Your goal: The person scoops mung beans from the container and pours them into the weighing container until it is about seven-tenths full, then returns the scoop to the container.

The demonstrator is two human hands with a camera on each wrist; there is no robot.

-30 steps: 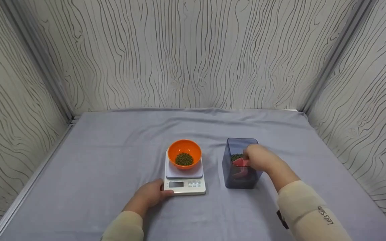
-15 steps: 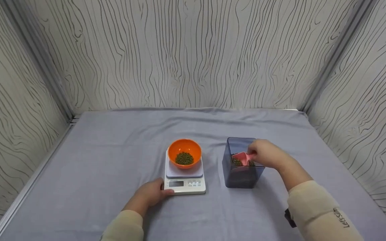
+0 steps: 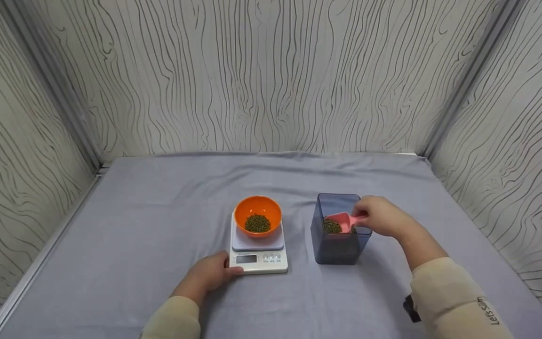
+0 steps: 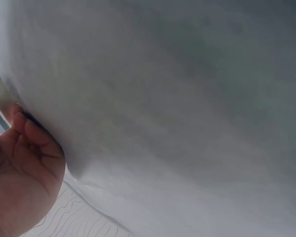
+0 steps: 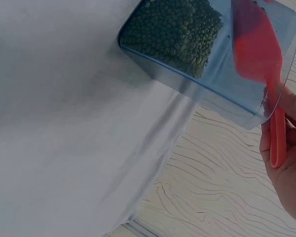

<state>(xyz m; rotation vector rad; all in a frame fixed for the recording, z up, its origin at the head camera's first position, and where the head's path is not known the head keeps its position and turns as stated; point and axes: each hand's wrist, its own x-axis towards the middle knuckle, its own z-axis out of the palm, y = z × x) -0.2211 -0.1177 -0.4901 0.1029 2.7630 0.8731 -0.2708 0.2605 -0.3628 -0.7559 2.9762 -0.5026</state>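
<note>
While left hand (image 3: 209,273) grips near-left corner of scale (image 3: 258,243), right hand (image 3: 380,216) pinches scoop (image 5: 260,52) inside right edge of container (image 3: 339,204);
Scooping beans (image 5: 163,29), apparently; next likely needs level lifting.

Back wall (image 3: 252,80) well beyond the grip: pale, dark wavy wood-grain lines, mostly upright. Left wall (image 3: 7,141) and right wall (image 3: 520,141), same pattern, stand well to either side of the grip. Grey metal posts (image 3: 54,84) at both far corners. Grey-lilac cloth (image 3: 120,235) spreads beneath the grip, creased beyond it. Light soft, diffuse.
</note>
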